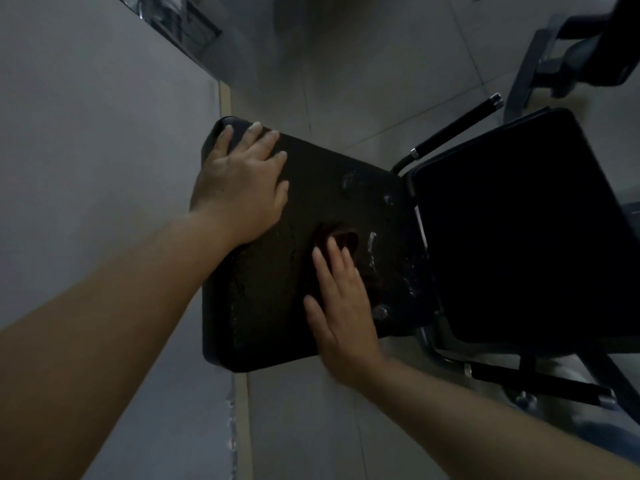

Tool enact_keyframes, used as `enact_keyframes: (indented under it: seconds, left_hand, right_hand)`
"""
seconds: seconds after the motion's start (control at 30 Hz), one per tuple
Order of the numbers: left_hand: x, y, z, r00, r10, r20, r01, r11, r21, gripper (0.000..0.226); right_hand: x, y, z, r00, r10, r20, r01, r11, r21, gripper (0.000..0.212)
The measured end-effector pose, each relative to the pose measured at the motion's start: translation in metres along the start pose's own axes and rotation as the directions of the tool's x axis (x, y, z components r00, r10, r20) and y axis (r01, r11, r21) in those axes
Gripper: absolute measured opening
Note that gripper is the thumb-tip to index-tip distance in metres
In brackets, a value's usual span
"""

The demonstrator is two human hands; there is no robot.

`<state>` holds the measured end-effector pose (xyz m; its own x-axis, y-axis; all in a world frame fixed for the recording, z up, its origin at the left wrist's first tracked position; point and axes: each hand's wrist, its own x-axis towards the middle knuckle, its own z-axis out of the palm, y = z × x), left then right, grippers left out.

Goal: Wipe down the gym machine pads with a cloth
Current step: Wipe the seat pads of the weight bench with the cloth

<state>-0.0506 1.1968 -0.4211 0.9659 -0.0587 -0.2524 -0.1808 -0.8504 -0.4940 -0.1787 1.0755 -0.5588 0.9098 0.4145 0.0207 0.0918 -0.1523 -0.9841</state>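
Pad (277, 271) of the gym machine, black and worn, fills the middle of the view, its far corner near the wall (86, 168). No brand, label or writing can be read on it. The left hand (242, 181) lies flat on the pad's far corner, fingers spread and straight. The right hand (341, 303) presses with straight fingers on a dark reddish cloth (337, 239) that rests on the pad's torn, shiny middle. A second black pad (519, 237) sits just beside it on the right, with a black handle (457, 126) above, over the tiled floor (346, 64).
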Motion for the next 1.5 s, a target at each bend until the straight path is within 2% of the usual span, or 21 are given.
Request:
enact_keyframes:
  seconds: [0.1,0.2,0.3,0.37,0.47,0.53,0.6,0.7,0.8,0.97,1.1,1.23,1.3,1.37,1.5]
  left_hand:
    - [-0.009,0.004,0.0,0.998,0.03,-0.059,-0.036,0.994,-0.099,0.036]
    - [-0.025,0.012,0.004,0.998,0.012,-0.064,-0.022,0.987,-0.16,0.032]
    - [-0.024,0.012,0.003,0.998,-0.005,-0.061,-0.006,0.984,-0.178,0.032]
    - [-0.021,0.013,0.004,0.999,0.009,-0.042,-0.015,0.988,-0.154,0.033]
    - [-0.02,0.014,0.005,1.0,0.008,-0.027,-0.012,0.99,-0.142,0.032]
    - [-0.023,0.015,0.004,0.997,0.007,-0.074,-0.021,0.982,-0.189,0.025]
    - [-0.025,0.015,0.002,0.988,-0.015,-0.155,-0.031,0.956,-0.292,0.017]
    - [-0.026,0.015,0.002,0.973,-0.039,-0.228,-0.053,0.923,-0.381,0.014]
    - [-0.024,0.013,0.002,0.963,-0.061,-0.264,-0.056,0.909,-0.414,0.016]
    - [-0.023,0.014,0.004,0.962,-0.071,-0.263,-0.048,0.906,-0.42,0.016]
    - [-0.024,0.015,0.001,0.973,-0.056,-0.226,-0.037,0.921,-0.387,0.018]
    - [-0.024,0.016,-0.001,0.982,-0.023,-0.19,-0.05,0.927,-0.372,0.019]
    - [-0.024,0.017,-0.002,0.982,-0.018,-0.187,-0.053,0.928,-0.37,0.016]
    - [-0.024,0.016,-0.002,0.982,-0.022,-0.187,-0.051,0.924,-0.38,0.016]
    - [-0.023,0.015,-0.001,0.978,-0.027,-0.209,-0.064,0.908,-0.415,0.018]
  right_hand:
    - [0.068,0.022,-0.018,0.998,0.051,0.047,-0.05,0.999,-0.022,0.061]
    - [0.147,0.048,-0.041,0.983,0.175,0.053,-0.176,0.984,0.015,0.059]
    - [0.182,0.061,-0.051,0.971,0.227,0.082,-0.231,0.972,0.049,0.06]
    - [0.163,0.06,-0.05,0.978,0.185,0.094,-0.189,0.981,0.038,0.061]
    - [0.072,0.054,-0.034,0.994,0.045,0.102,-0.047,0.999,0.017,0.066]
    - [-0.002,0.054,-0.025,0.991,-0.07,0.115,0.072,0.997,-0.01,0.063]
    - [-0.034,0.064,-0.02,0.989,-0.109,0.099,0.11,0.994,-0.001,0.057]
    - [0.001,0.071,-0.02,0.996,-0.06,0.067,0.059,0.998,0.021,0.057]
    - [0.077,0.074,-0.026,1.0,-0.023,0.006,0.023,1.0,0.003,0.057]
    - [0.169,0.085,-0.043,0.999,0.044,-0.015,-0.044,0.999,-0.001,0.055]
    - [0.125,0.078,-0.038,0.995,0.099,0.012,-0.099,0.995,-0.003,0.056]
    - [-0.003,0.063,-0.027,0.992,-0.032,0.119,0.032,0.999,0.001,0.062]
    - [-0.035,0.057,-0.022,0.986,-0.059,0.153,0.053,0.998,0.039,0.061]
    - [-0.009,0.049,-0.022,0.99,-0.018,0.139,0.011,0.999,0.052,0.06]
    - [0.116,0.054,-0.032,0.996,0.081,0.033,-0.08,0.996,-0.027,0.056]
